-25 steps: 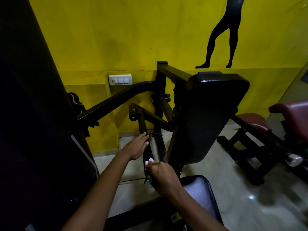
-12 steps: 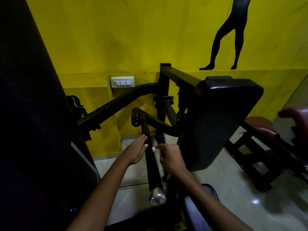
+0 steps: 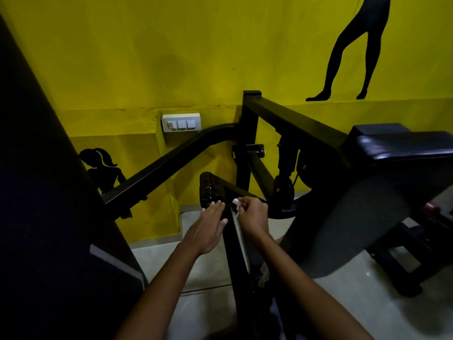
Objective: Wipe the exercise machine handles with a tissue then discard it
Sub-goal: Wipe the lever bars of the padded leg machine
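Note:
A black handle bar (image 3: pixel 236 256) of the exercise machine runs from the lower middle up to a round black end cap (image 3: pixel 208 190). My right hand (image 3: pixel 252 217) pinches a small white tissue (image 3: pixel 236 201) against the upper part of the bar. My left hand (image 3: pixel 208 229) lies on the bar's left side with its fingers straight, fingertips near the end cap. Both forearms come in from the bottom edge.
The machine's black frame (image 3: pixel 289 119) and its padded black backrest (image 3: pixel 367 200) stand to the right. A diagonal black beam (image 3: pixel 166 165) crosses on the left. A yellow wall carries a white switch plate (image 3: pixel 181 123). A dark panel (image 3: pixel 44 192) fills the left side.
My right hand has slid up the bar with the tissue, from near its lower end to near the top. My left hand followed slightly upward. The view has moved closer to the bar.

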The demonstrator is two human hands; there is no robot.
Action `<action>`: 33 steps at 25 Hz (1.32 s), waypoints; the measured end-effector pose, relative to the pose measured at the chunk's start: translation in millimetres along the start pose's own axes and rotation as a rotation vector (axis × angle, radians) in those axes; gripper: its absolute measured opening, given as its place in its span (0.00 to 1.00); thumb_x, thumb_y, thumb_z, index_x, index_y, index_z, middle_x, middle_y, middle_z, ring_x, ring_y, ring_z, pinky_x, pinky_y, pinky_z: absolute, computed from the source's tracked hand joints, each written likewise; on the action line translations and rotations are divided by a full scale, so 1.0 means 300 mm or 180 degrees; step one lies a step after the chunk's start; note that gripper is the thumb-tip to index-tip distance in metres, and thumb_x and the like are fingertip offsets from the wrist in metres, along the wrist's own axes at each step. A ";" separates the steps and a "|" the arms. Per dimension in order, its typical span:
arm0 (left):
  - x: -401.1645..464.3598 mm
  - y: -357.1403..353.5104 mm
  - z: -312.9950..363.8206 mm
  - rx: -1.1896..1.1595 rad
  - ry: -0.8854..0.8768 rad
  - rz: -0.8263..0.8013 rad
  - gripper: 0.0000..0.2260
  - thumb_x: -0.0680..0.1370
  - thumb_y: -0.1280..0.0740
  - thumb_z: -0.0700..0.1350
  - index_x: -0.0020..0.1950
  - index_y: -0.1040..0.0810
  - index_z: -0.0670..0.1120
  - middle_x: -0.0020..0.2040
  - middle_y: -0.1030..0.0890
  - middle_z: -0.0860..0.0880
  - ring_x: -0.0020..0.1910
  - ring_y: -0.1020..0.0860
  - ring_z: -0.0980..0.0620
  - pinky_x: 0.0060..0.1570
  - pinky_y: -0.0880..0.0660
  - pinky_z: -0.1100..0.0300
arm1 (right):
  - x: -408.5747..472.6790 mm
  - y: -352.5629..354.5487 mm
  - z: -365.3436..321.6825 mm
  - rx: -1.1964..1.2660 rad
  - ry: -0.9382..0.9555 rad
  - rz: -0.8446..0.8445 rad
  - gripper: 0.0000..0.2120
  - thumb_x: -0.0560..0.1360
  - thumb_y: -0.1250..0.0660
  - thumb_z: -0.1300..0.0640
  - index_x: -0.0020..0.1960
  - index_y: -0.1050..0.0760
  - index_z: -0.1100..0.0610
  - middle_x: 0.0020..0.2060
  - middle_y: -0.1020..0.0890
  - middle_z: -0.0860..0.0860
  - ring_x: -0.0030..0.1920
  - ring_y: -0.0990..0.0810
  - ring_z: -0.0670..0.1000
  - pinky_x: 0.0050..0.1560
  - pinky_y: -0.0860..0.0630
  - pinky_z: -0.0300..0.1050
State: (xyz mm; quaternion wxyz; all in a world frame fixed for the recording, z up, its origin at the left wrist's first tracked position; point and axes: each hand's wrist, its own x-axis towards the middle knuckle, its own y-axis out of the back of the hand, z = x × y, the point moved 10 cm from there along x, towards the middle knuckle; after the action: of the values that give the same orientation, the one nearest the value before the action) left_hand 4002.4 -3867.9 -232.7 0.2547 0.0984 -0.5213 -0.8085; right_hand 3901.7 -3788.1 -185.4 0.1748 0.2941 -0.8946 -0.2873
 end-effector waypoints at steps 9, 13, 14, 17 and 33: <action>0.106 -0.012 -0.077 0.0350 -0.0369 -0.0020 0.32 0.79 0.56 0.63 0.78 0.46 0.47 0.79 0.48 0.51 0.76 0.61 0.55 0.72 0.61 0.57 | 0.146 -0.186 0.080 -0.0097 -0.0163 -0.0333 0.15 0.77 0.36 0.63 0.63 0.24 0.59 0.59 0.20 0.56 0.60 0.22 0.51 0.60 0.27 0.41; 0.103 -0.010 -0.078 0.0272 -0.0278 -0.0009 0.26 0.83 0.50 0.56 0.78 0.46 0.47 0.79 0.48 0.52 0.76 0.62 0.55 0.71 0.61 0.58 | 0.125 -0.193 0.109 -0.0108 -0.0220 -0.0432 0.14 0.76 0.36 0.64 0.62 0.23 0.59 0.58 0.19 0.55 0.59 0.22 0.50 0.58 0.30 0.36; 0.098 -0.010 -0.071 0.0273 -0.0269 -0.0015 0.25 0.83 0.50 0.55 0.78 0.46 0.46 0.79 0.49 0.52 0.76 0.62 0.54 0.70 0.61 0.58 | 0.115 -0.183 0.113 -0.0120 -0.0227 -0.0442 0.14 0.76 0.35 0.65 0.61 0.23 0.59 0.58 0.19 0.55 0.60 0.22 0.50 0.58 0.30 0.35; 0.074 -0.027 -0.055 0.0158 -0.0226 -0.0127 0.24 0.83 0.50 0.53 0.78 0.48 0.46 0.79 0.50 0.52 0.75 0.64 0.56 0.71 0.61 0.57 | 0.071 -0.152 0.112 -0.0147 -0.0173 -0.0519 0.14 0.75 0.35 0.65 0.61 0.22 0.59 0.58 0.19 0.54 0.60 0.23 0.49 0.59 0.30 0.35; -0.242 -0.046 0.127 -0.0276 0.0099 -0.0388 0.24 0.84 0.51 0.50 0.78 0.50 0.45 0.79 0.50 0.49 0.77 0.55 0.54 0.75 0.53 0.57 | -0.321 0.010 0.108 -0.0187 0.0074 -0.0631 0.14 0.75 0.34 0.63 0.60 0.22 0.58 0.56 0.18 0.53 0.56 0.20 0.48 0.59 0.26 0.38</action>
State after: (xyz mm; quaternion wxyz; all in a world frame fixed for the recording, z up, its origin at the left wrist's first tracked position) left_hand 4043.7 -3795.8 -236.0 0.2172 0.1314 -0.4749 -0.8427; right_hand 3958.5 -3712.4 -222.5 0.1645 0.3792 -0.8503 -0.3259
